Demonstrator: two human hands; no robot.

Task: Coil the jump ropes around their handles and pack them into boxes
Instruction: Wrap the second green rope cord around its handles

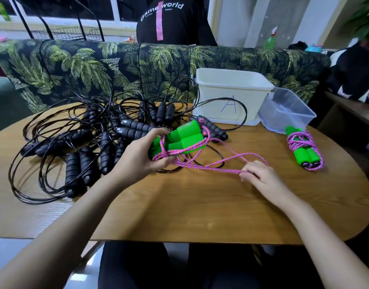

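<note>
Your left hand (142, 155) grips the two green handles (183, 138) over the middle of the table (200, 205), with the pink rope (217, 165) looped round them. Your right hand (260, 176) pinches the loose rope. A coiled green-and-pink rope (304, 149) lies near the right edge. Tangled black jump ropes (91, 142) fill the left side, and a white box (231, 94) and a clear box (288, 111) stand along the far edge.

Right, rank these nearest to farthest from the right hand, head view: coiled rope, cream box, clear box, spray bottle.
1. Coiled rope, on the table, right of the right hand.
2. Clear box and cream box, at the table's far side: too close to call.
3. Spray bottle, far back beyond the sofa.
</note>
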